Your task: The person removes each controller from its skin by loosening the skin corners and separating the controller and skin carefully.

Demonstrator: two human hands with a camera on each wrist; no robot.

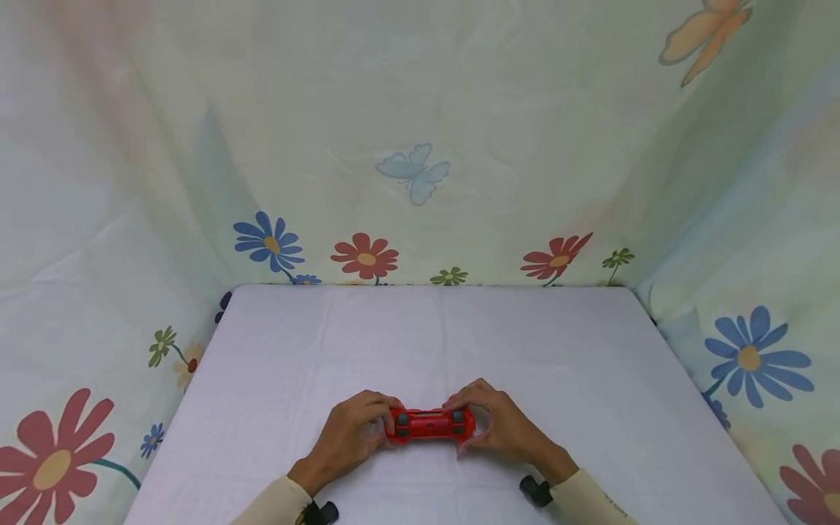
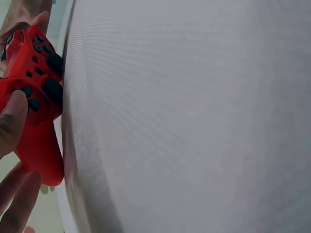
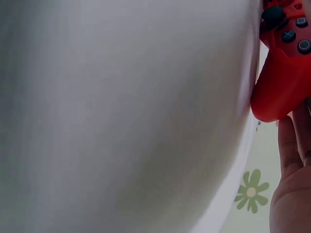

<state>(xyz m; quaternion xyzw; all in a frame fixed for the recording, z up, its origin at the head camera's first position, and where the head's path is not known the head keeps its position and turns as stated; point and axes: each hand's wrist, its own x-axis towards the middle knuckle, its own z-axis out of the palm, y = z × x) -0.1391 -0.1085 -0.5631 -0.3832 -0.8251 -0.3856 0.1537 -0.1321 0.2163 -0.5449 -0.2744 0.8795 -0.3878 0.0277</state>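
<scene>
Left hand (image 1: 351,430) pinches one end of the red controller (image 1: 429,424), thumb on its buttons (image 2: 33,104); squeezing harder could press them. Controller sits between the hands, over the surface (image 1: 558,350). Right hand (image 1: 505,424) grips the other end by thumb and fingertips; uneven hold could twist it loose.

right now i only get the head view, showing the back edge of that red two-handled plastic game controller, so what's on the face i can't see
Observer: In the left wrist view, the red two-handled plastic game controller shows two round black thumbsticks.

Operator: ok, anything lying over that face

Observer: Yes, the left hand's bare thumb lies over part of the small dark button group on its own side.

Operator: any markings on the other side

Observer: The right wrist view shows a cross, a square and a circle on small round dark buttons.
</scene>
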